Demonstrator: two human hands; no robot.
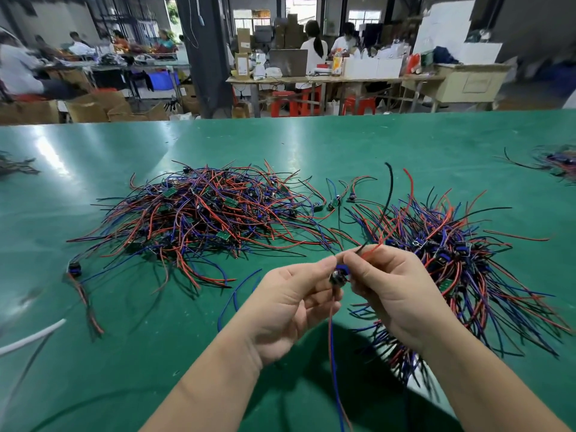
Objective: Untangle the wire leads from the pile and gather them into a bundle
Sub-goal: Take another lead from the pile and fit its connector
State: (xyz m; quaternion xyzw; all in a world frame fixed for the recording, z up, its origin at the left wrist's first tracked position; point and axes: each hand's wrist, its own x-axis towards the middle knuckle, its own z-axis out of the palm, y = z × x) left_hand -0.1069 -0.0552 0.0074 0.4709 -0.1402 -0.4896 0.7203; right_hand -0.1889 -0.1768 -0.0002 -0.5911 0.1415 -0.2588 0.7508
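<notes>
Fingers of the left hand (290,302) and right hand (393,296) pinch one wire lead (337,278) between them. The tangled pile (202,219) lies left of the fingers and the gathered bundle (455,263) right, both on the green surface (124,338).

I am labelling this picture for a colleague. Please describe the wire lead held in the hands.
On the green table, between the tangled pile at left and the bundle at right, the left hand and right hand meet. They pinch one wire lead. It alone is off the table, a blue wire hanging down.
</notes>
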